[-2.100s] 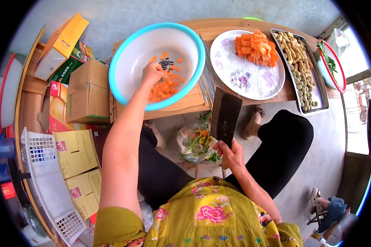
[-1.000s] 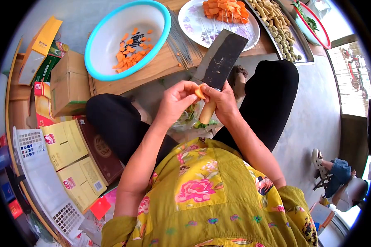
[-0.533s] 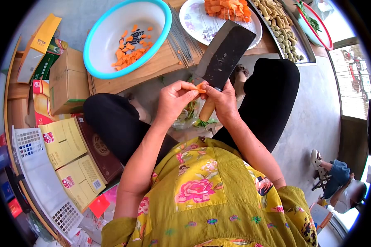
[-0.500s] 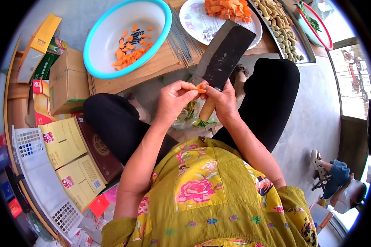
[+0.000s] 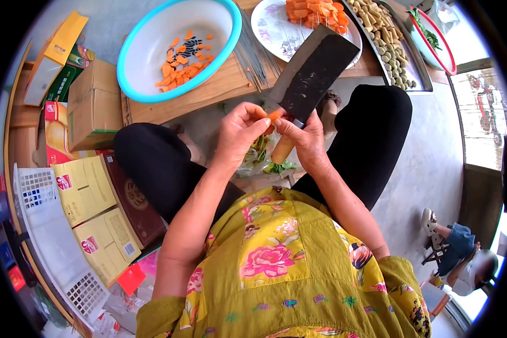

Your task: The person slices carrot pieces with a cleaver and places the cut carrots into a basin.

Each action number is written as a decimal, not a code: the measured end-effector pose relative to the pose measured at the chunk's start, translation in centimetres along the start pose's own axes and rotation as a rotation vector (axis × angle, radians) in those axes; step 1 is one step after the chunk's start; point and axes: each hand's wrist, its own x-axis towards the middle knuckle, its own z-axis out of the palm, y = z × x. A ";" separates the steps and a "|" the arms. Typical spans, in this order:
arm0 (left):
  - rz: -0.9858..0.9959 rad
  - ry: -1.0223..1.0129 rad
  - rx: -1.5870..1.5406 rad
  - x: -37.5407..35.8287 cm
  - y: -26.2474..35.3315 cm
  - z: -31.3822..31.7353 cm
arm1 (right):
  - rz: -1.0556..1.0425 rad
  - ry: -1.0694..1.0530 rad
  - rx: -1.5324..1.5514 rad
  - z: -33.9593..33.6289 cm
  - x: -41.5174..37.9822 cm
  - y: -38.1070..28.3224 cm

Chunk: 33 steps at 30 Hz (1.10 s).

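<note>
My right hand (image 5: 305, 141) is closed around the wooden handle of a cleaver (image 5: 315, 70), whose broad dark blade points up and to the right. A small piece of carrot (image 5: 276, 115) is pinched in the fingers of my left hand (image 5: 241, 132), close against the blade's lower corner and my right thumb. Beyond my hands, a white basin (image 5: 146, 62) with a blue rim holds orange carrot pieces (image 5: 183, 74). A white patterned plate (image 5: 267, 34) bears a heap of sliced carrot (image 5: 318, 12), with thin skewers lying across it.
Thin metal skewers (image 5: 252, 53) lie on the wooden table (image 5: 163, 110) between basin and plate. A metal tray (image 5: 419, 73) of tan and green pieces stands to the right. Cardboard boxes (image 5: 98, 104) line the left. Greens in plastic (image 5: 259, 158) lie below my hands. A person (image 5: 459, 248) sits far right.
My hands stay nearly in place, with the carrot piece and cleaver slightly shifted. The blade has moved a little to the right, and the view has shifted slightly.
</note>
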 end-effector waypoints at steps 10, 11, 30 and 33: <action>-0.036 0.020 0.011 0.1 -0.1 0.0 | -0.027 0.019 -0.058 0.3 -0.2 -0.5; -0.057 -0.010 0.047 0.4 -0.1 -0.3 | -0.026 0.005 -0.069 0.2 -0.1 -0.5; -0.237 -0.023 -0.032 0.4 -0.3 -0.8 | 0.161 0.050 0.042 -0.3 0.3 0.4; -0.243 -0.019 -0.092 0.6 -0.9 -1.4 | 0.168 0.072 -0.012 -0.1 0.1 0.4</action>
